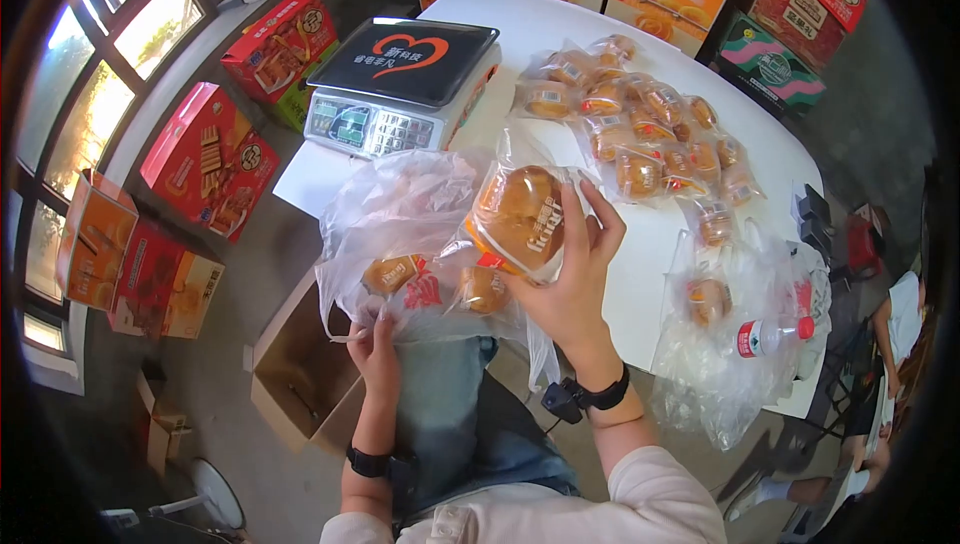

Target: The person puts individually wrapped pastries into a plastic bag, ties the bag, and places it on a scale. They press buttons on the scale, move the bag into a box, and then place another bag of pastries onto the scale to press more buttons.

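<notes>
In my right hand (pixel 575 279) is a wrapped bread bun (pixel 525 214), its clear packet gripped between thumb and fingers. It is held up over the near edge of the table, close to the mouth of a thin white plastic bag (pixel 385 209). My left hand (pixel 375 349) pinches the lower left rim of that bag. Two more wrapped buns show through the plastic, one bun (pixel 392 272) on the left and another bun (pixel 482 289) under my right hand. Red print is visible on the bag between them.
Several wrapped buns (pixel 640 129) lie heaped on the white table (pixel 625 289). A weighing scale (pixel 400 74) stands at the back left. On the right are clear plastic bags (pixel 690 384) and a red-capped bottle (pixel 772 336). An open cardboard box (pixel 300 374) sits below on the left.
</notes>
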The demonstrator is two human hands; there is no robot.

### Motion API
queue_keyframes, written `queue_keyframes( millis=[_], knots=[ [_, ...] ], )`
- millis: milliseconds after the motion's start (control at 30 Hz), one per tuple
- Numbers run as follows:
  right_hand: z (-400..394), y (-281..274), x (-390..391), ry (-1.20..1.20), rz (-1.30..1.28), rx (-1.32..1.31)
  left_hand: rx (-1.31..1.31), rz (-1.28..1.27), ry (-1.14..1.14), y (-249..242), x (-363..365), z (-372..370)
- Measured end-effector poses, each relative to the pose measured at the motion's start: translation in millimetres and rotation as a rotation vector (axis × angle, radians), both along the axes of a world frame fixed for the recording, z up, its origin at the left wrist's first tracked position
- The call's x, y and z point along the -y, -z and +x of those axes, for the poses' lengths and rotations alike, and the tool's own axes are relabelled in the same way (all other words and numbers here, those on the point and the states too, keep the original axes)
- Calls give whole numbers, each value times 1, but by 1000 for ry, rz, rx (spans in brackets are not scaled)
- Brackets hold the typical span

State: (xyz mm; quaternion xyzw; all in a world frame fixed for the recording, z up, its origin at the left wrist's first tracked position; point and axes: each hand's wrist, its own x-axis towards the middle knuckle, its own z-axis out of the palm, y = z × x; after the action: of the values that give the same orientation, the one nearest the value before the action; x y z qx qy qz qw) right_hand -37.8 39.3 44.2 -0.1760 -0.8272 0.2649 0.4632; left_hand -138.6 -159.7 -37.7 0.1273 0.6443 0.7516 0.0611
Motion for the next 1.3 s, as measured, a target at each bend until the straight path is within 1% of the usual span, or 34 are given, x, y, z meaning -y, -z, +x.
queue_keyframes(
  millis=[33, 67, 133, 167, 233, 267, 333, 367, 400, 433, 467, 500, 533, 600, 633, 700, 733, 800, 833, 867, 900, 933, 967, 1033, 1067, 1133, 1167, 1233, 1300],
  knots=[
    [2, -5, 6, 48, 52, 36, -6, 10, -1, 2, 0, 1],
    [4, -4, 9, 43, 49, 35, -12, 19, -2, 2, 1, 1],
    [6, -2, 15, -44, -44, 7, -25, 20, -4, 1, 0, 2],
    [11, -7, 19, -50, -48, 6, -36, 24, -3, 0, 1, 3],
    [20, -23, 26, -258, -403, 189, -41, 29, -14, 2, 3, 4],
    [19, -19, 26, -270, -406, 187, -44, 39, -15, 4, 4, 4],
    [16, -7, 23, -662, -436, 208, -58, 61, -30, 9, 7, 5],
    [13, -6, 19, -782, -343, 353, -43, 108, -52, 13, 10, 5],
    [8, -6, 18, -789, -343, 350, -26, 156, -73, 12, 11, 6],
    [3, -5, 18, -777, -351, 493, -30, 154, -78, 11, 9, 8],
    [-3, -3, 19, -762, -357, 636, -15, 264, -151, 10, 5, 11],
    [-13, 7, 20, -653, -291, 594, -1, 374, -223, 8, 3, 11],
    [-21, 9, 18, -658, -290, 590, -6, 373, -226, 12, 7, 10],
    [-38, 10, 10, -413, -323, 796, -254, 252, -167, 24, 14, 8],
    [-47, 23, 9, -412, -321, 795, -255, 254, -167, 21, 13, 9],
    [-66, 57, 5, -320, -269, 439, -252, 299, -20, 13, 7, 14],
    [-70, 62, 7, -315, -263, 443, -249, 306, -18, 10, 4, 15],
    [-69, 72, 17, -483, -118, 342, -193, 191, -86, 5, -1, 15],
    [-64, 75, 21, -450, -62, 560, -192, 191, -86, 1, -2, 14],
    [-62, 76, 22, -450, -64, 563, -124, 158, -114, -2, -3, 13],
    [-60, 76, 22, -455, -119, 528, -57, 126, -142, -3, -4, 11],
    [-58, 75, 22, -460, -173, 493, -54, 124, -142, -2, -3, 10],
    [-54, 71, 20, -459, -174, 497, -56, 126, -132, 0, -3, 7],
    [-42, 53, 16, -520, -466, 416, -53, 128, -121, 1, -2, 5],
    [-37, 48, 14, -515, -467, 421, -44, 127, -140, -1, -3, 5],
    [-24, 41, 7, -436, -302, 213, -26, 135, -146, 0, -6, 5],
    [-15, 39, -1, -424, -297, 219, -14, 148, -133, 2, -5, 3],
    [8, 38, -20, -479, -446, 60, -1, 178, -97, 2, -4, 1],
    [25, 49, -40, -363, -814, -283, -10, 186, -104, 5, -5, 0]
  ],
)
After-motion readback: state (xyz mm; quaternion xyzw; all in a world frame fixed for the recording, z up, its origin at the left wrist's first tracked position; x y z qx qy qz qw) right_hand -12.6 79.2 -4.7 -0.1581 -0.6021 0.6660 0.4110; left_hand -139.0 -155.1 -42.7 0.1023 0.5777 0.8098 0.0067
